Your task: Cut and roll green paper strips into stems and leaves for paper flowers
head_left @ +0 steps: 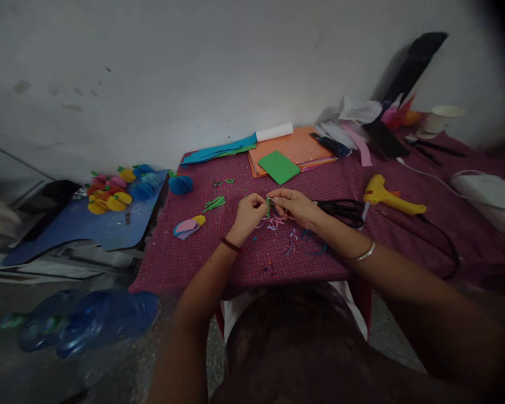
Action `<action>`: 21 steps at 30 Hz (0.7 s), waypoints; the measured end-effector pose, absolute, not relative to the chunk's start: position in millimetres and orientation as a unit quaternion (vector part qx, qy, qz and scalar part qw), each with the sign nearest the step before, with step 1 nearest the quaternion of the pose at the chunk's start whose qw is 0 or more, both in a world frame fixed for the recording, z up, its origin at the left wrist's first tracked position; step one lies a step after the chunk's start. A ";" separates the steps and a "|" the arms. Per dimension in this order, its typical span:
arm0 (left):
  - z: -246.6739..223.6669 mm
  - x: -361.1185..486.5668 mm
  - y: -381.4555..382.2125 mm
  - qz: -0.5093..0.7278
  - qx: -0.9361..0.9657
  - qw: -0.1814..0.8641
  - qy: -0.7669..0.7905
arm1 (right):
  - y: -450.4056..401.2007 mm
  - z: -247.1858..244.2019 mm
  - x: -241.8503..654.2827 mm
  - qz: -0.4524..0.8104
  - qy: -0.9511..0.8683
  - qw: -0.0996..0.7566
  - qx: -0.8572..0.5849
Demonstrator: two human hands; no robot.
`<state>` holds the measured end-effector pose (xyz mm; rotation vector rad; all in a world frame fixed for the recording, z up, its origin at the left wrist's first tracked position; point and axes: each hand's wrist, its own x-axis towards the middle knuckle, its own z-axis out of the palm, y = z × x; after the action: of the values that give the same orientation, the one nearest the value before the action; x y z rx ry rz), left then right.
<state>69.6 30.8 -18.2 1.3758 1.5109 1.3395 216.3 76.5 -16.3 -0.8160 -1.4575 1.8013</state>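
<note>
My left hand (250, 214) is closed in a pinch on a small green strip (268, 209), which hangs between my two hands over the table. Close against it, my right hand (295, 205) is also closed at the fingertips. A thin pale edge shows at its fingers; what it belongs to is unclear. Pink paper scraps (274, 222) lie beneath my hands. Left of them are a small pile of green strips (214, 203), some small green cut pieces (230, 180), and a stack of pink, blue and yellow ovals (188, 226).
A green sheet (279, 167) lies on orange sheets (307, 147) behind my hands. A yellow glue gun (391, 196) and a coiled black cable (345, 212) are to the right. Colourful paper fruits (118, 200) sit on a blue board (109, 230) at left.
</note>
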 end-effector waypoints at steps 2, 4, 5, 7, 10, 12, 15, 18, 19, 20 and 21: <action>-18.1 69.8 30.9 0.519 0.526 0.350 0.576 | 76.1 -18.5 215.5 0.689 -0.559 0.336 -0.316; -18.1 70.2 31.0 0.524 0.522 0.358 0.570 | 75.4 -20.1 214.9 0.687 -0.559 0.336 -0.320; -18.0 70.5 31.1 0.525 0.521 0.359 0.569 | 75.2 -20.7 214.6 0.686 -0.558 0.337 -0.322; -17.7 71.1 30.9 0.524 0.520 0.359 0.571 | 74.9 -21.3 214.3 0.685 -0.554 0.342 -0.328; -17.2 71.9 30.1 0.532 0.511 0.369 0.565 | 75.1 -20.9 214.2 0.682 -0.549 0.352 -0.329; -17.4 72.2 29.3 0.537 0.497 0.395 0.555 | 75.5 -20.0 214.3 0.678 -0.551 0.358 -0.328; -19.7 71.7 28.6 0.531 0.469 0.458 0.537 | 75.9 -20.0 214.1 0.669 -0.558 0.366 -0.327; -23.5 70.5 29.0 0.531 0.426 0.530 0.506 | 76.2 -22.5 213.5 0.660 -0.568 0.373 -0.322; -24.6 70.1 29.3 0.533 0.407 0.552 0.495 | 76.4 -23.6 213.3 0.654 -0.573 0.375 -0.322; -25.4 69.7 29.6 0.536 0.389 0.571 0.485 | 76.6 -24.7 213.2 0.645 -0.580 0.378 -0.323; -25.9 69.5 29.8 0.538 0.375 0.587 0.475 | 76.8 -25.6 213.2 0.632 -0.591 0.382 -0.324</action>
<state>69.5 29.8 -25.9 0.8734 1.1072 1.2539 213.2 76.8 -25.6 -0.8269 -1.5091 1.6129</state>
